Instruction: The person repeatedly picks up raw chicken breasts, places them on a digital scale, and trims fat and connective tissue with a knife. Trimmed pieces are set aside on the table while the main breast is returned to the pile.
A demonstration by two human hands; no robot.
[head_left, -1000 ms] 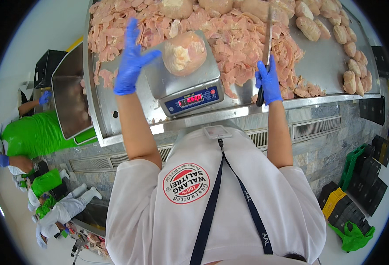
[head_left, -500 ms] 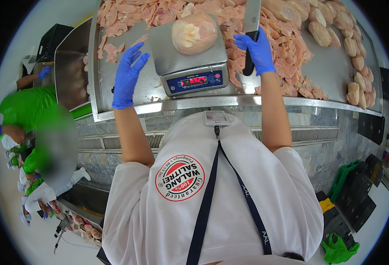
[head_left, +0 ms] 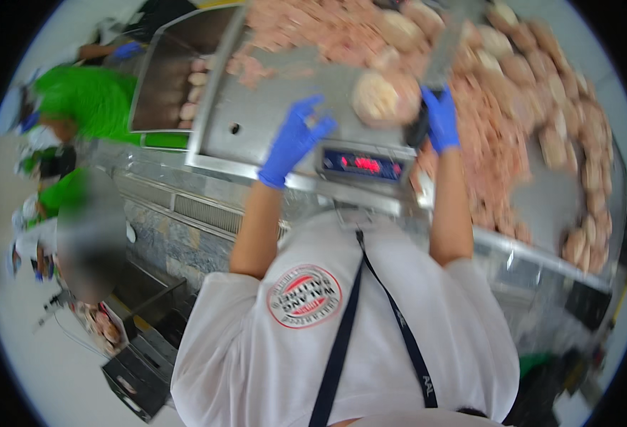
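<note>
Steel counter point(head_left: 217, 146): meat lump point(head_left: 381, 99) on scale point(head_left: 365, 165); left hand point(head_left: 291, 142) just left, fingers wide; right hand point(head_left: 441, 127), fingers holding knife point(head_left: 444, 58).

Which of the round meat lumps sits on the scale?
The lump just left of the right hand; it rests on the scale, the others lie off it.

a head-worn fisheye looks down from above and behind the gloved fingers point(head_left: 303, 110) — near them, the white shirt point(head_left: 427, 334) nearer.
</note>
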